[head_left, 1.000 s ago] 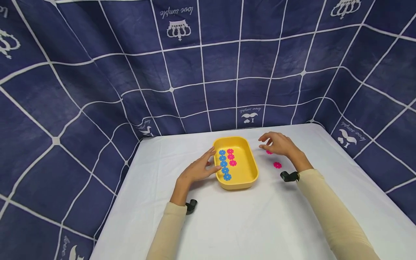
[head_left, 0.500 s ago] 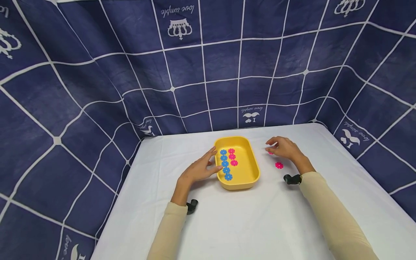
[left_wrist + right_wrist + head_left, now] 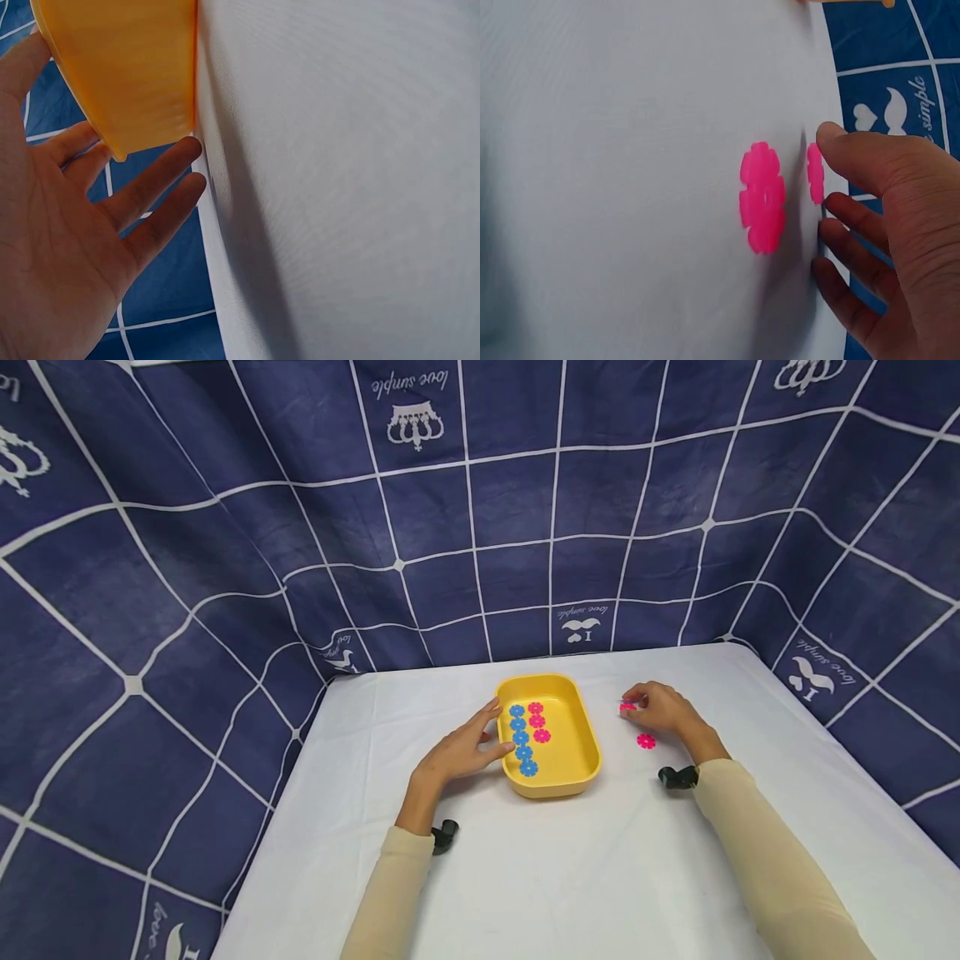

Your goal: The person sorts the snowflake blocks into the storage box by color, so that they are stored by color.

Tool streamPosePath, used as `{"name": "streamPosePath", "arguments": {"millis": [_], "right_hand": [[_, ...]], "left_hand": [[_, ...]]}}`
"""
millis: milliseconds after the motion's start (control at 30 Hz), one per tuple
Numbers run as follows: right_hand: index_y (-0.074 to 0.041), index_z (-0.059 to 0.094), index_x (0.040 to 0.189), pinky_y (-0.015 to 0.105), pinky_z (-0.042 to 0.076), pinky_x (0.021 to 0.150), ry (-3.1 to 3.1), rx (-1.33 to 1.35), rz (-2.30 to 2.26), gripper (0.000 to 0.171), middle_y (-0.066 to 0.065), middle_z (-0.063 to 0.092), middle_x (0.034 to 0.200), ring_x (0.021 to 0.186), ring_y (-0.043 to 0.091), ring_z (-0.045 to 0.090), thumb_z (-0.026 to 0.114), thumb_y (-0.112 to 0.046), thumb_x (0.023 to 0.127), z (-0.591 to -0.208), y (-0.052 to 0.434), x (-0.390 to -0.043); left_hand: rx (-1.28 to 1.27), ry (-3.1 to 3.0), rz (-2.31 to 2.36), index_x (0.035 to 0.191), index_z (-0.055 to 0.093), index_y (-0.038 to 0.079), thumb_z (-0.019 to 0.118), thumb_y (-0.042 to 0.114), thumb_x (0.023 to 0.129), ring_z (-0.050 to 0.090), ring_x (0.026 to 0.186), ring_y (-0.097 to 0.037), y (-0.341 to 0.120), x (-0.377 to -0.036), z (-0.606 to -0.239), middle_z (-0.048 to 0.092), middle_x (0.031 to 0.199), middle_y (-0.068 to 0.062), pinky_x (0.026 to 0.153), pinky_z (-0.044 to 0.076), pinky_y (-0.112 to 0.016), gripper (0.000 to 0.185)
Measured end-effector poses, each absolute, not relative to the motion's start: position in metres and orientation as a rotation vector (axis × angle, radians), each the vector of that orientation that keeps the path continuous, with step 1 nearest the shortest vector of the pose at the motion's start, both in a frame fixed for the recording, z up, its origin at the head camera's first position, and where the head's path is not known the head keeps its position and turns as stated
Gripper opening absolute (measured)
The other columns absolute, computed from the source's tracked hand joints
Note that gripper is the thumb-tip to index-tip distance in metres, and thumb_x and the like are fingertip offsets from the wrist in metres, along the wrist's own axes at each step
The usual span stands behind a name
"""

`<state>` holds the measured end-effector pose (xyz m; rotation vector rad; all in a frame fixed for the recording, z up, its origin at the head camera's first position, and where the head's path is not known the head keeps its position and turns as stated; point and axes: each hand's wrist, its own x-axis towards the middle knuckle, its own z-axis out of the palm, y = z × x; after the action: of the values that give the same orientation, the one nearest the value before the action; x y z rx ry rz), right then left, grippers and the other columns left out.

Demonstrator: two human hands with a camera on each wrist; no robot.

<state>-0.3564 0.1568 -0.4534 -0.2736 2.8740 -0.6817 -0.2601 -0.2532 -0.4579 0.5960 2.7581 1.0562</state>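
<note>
A yellow tray (image 3: 564, 758) stands on the white table. Inside it, a column of several blue flower-shaped discs (image 3: 521, 738) runs along the left, beside three pink flower-shaped discs (image 3: 537, 721). My left hand (image 3: 456, 753) rests at the tray's left side, thumb and fingertips touching the rim, fingers spread and mostly straight. Right of the tray, my right hand (image 3: 663, 708) has thumb and index finger at opposite edges of a pink flower-shaped disc (image 3: 815, 174), pinching it at the table. Another pink disc (image 3: 763, 199) lies flat nearer to me.
White cloth covers the table (image 3: 555, 877). Dark blue curtain (image 3: 510, 510) with white lines hangs behind and along both sides. A small black wrist camera (image 3: 678, 777) sits at the right wrist, another black camera (image 3: 446, 836) at the left.
My right hand has moved slightly right and lower, its thumb and index finger closing around the far pink disc. The left hand stays at the tray; the view has shifted a little.
</note>
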Motion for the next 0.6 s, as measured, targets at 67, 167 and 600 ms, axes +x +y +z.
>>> {"name": "streamPosePath", "arguments": {"millis": [67, 167, 600], "right_hand": [[-0.009, 0.068, 0.127, 0.055, 0.051, 0.094, 2.869, -0.241, -0.679, 0.048, 0.015, 0.065, 0.119, 0.107, 0.033, 0.056, 0.078, -0.036, 0.088, -0.455, 0.159, -0.355], [-0.008, 0.068, 0.127, 0.053, 0.052, 0.092, 2.865, -0.226, -0.684, 0.049, 0.016, 0.063, 0.117, 0.105, 0.033, 0.055, 0.078, -0.036, 0.088, -0.456, 0.162, -0.356], [-0.006, 0.070, 0.124, 0.049, 0.053, 0.088, 2.900, -0.226, -0.672, 0.048, 0.016, 0.060, 0.111, 0.099, 0.033, 0.053, 0.078, -0.036, 0.088, -0.465, 0.166, -0.357]], "left_hand": [[0.594, 2.756, 1.051, 0.162, 0.025, 0.024, 0.061, 0.064, 0.092, 0.060, 0.126, -0.016, -0.252, -0.261, -0.458, 0.017, 0.167, 0.017, 0.109, 0.044, -0.050, 0.088], [0.589, 2.759, 1.049, 0.161, 0.027, 0.026, 0.060, 0.065, 0.092, 0.061, 0.125, -0.017, -0.252, -0.262, -0.458, 0.015, 0.168, 0.017, 0.109, 0.044, -0.049, 0.085], [0.589, 2.764, 1.027, 0.162, 0.024, 0.029, 0.057, 0.070, 0.091, 0.061, 0.124, -0.016, -0.252, -0.260, -0.458, 0.013, 0.167, 0.021, 0.108, 0.044, -0.050, 0.088]]}}
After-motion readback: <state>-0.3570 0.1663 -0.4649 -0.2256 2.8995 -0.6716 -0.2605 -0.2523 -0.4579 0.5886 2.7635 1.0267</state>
